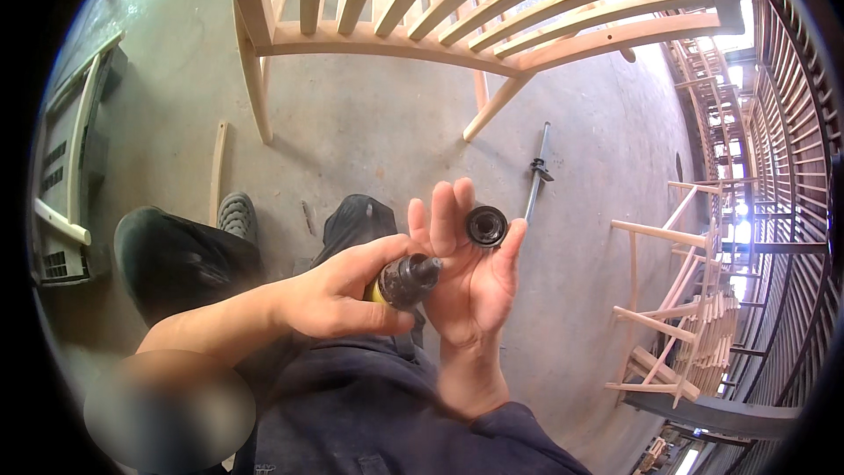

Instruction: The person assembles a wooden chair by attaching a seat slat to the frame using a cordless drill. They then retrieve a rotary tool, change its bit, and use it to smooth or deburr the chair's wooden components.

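Note:
My left hand (338, 290) is wrapped round a small bottle (406, 284) with a black nozzle top. A strip of yellow on the bottle's side shows by my fingers; the rest is hidden in my grip. Close to the nozzle, my right hand (466, 286) is turned palm up. Between its fingers and thumb it holds a round black cap (486, 227), with the hollow side facing me.
A slatted wooden bench frame (387, 40) stands ahead on the concrete floor. A metal bar clamp (538, 171) lies to the right, a wooden strip (219, 167) to the left. At far left sits a dark crate (66, 167); wooden frames (664, 299) stand at right.

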### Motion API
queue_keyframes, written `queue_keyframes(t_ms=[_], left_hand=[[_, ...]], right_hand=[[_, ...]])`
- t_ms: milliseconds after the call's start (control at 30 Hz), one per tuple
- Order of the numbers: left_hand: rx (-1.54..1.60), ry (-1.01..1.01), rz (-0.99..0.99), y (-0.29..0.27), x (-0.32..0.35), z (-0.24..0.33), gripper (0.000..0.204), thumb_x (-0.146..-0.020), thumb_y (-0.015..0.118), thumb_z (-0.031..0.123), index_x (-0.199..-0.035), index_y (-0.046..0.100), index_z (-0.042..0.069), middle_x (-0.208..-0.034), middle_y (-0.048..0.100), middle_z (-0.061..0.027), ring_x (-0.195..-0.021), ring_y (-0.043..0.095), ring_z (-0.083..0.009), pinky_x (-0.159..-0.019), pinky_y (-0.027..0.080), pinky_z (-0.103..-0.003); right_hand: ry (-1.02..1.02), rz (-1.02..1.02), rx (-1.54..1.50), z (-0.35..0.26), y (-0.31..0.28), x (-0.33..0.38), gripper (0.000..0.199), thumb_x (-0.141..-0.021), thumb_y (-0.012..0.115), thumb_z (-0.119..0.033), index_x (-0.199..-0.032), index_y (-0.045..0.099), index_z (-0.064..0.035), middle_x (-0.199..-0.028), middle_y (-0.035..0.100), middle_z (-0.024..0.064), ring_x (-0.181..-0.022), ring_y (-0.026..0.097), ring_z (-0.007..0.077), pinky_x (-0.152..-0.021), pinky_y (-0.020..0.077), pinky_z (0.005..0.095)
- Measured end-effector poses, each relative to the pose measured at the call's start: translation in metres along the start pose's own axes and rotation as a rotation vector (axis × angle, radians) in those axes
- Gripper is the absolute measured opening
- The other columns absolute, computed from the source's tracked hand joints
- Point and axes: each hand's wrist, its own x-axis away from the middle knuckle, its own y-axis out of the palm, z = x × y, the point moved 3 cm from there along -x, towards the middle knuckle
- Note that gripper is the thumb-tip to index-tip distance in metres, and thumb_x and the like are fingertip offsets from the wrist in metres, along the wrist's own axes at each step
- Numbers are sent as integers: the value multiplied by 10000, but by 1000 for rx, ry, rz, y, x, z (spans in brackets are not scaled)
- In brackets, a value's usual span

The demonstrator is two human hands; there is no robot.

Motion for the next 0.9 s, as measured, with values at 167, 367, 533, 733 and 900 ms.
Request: queue_keyframes(t_ms=[167, 367, 533, 733, 900], left_hand=[[-71, 3, -23, -6, -2, -3, 627, -863, 747, 64, -1421, 468, -2, -1109, 561, -36, -1009, 534, -104, -857, 461, -264], [-72, -33, 8, -6, -3, -1, 644, -871, 740, 75, -1441, 453, -11, -1107, 560, -36, -1005, 533, -103, -852, 458, -265], [11, -68, 48, -5, -3, 1, 572, -854, 770, 75, -1352, 494, 21, -1051, 556, -15, -916, 540, -101, -779, 467, -257], [-53, -76, 7, -8, -3, 1, 625, -870, 728, 59, -1430, 459, -6, -1095, 560, -36, -985, 533, -96, -837, 458, -258], [-58, -43, 5, -8, -3, -2, 622, -864, 728, 70, -1421, 462, -9, -1086, 561, -38, -976, 534, -100, -832, 459, -265]], right_hand=[[-20, 47, 43, 3, -1, -1, 553, -1043, 513, -488, -1387, 526, -55, -1479, 565, 134, -1455, 443, 296, -1283, 232, 465], [-59, 2, 119, 6, 0, 0, 503, -1035, 550, -445, -1398, 480, -103, -1479, 564, 136, -1455, 444, 297, -1286, 220, 470], [-52, 37, 100, 7, -2, 1, 493, -1013, 619, -384, -1395, 450, -122, -1474, 564, 147, -1463, 433, 299, -1286, 216, 474], [-66, 25, 157, 7, -5, 3, 527, -1013, 626, -377, -1419, 441, -95, -1469, 561, 156, -1467, 417, 314, -1288, 200, 487], [-39, 51, 154, 8, -5, 5, 571, -986, 685, -363, -1428, 420, -115, -1439, 583, 160, -1465, 416, 310, -1281, 219, 484]])
